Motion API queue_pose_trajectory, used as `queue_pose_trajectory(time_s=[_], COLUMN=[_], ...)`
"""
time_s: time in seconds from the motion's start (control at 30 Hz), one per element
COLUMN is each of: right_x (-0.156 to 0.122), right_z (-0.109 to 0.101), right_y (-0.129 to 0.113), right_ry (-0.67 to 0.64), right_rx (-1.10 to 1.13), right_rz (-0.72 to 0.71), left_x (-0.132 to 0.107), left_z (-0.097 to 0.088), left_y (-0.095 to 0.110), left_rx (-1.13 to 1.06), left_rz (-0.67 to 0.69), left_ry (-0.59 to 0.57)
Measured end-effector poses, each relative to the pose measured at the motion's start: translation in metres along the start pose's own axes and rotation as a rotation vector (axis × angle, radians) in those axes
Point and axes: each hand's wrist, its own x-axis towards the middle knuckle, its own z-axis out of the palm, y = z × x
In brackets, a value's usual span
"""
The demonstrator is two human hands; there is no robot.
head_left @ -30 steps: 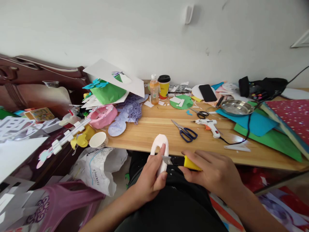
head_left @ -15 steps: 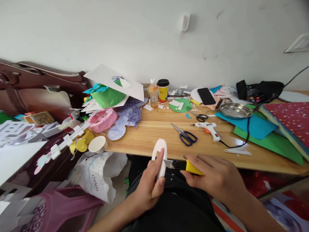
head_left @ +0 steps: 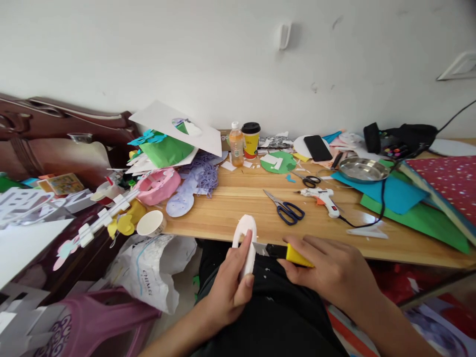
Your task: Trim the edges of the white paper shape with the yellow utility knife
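Note:
My left hand [head_left: 232, 285] grips a white foam ring [head_left: 247, 222], a long oval with a hole in it, over my lap at the table's front edge. The index finger lies along the ring and the thumb presses its near side. In my right hand [head_left: 327, 263] is a utility knife [head_left: 293, 254] with a yellow and black handle. Its blade points left and reaches the ring's right edge; whether it touches the foam I cannot tell. Dark-handled scissors [head_left: 288, 210] lie on the table just beyond my hands.
A white glue gun [head_left: 323, 200] with a black cord lies right of the scissors. A drink bottle [head_left: 236, 145] and a yellow cup [head_left: 251, 140] stand at the back. A paper cup [head_left: 150, 223] sits at the left front edge, above a white bag [head_left: 156, 270]. A steel dish [head_left: 362, 171] rests on blue paper.
The knife has shifted slightly, and more of its black front part shows now. The foam ring and my left hand have hardly moved.

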Motion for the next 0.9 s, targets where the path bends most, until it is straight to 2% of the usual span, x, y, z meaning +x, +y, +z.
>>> queue_pose_trajectory(time_s=[0.17, 0.37, 0.63, 0.9], right_x=[0.0047, 0.0038, 0.0050, -0.0035], right_z=[-0.0025, -0.0046, -0.0052, -0.0025], right_y=[-0.0003, 0.0014, -0.0017, 0.0017], right_ry=[-0.003, 0.003, 0.009, 0.009], right_rx=[0.011, 0.026, 0.049, 0.051], right_rz=[-0.004, -0.003, -0.004, 0.043], left_x=[0.0033, 0.0053, 0.0034, 0.0024], left_z=[0.0020, 0.0003, 0.0002, 0.0011], left_y=[0.0002, 0.0029, -0.0007, 0.0021], left_rx=[0.055, 0.022, 0.097, 0.065], left_rz=[0.135, 0.115, 0.199, 0.193], left_ry=[-0.009, 0.054, 0.004, 0.019])
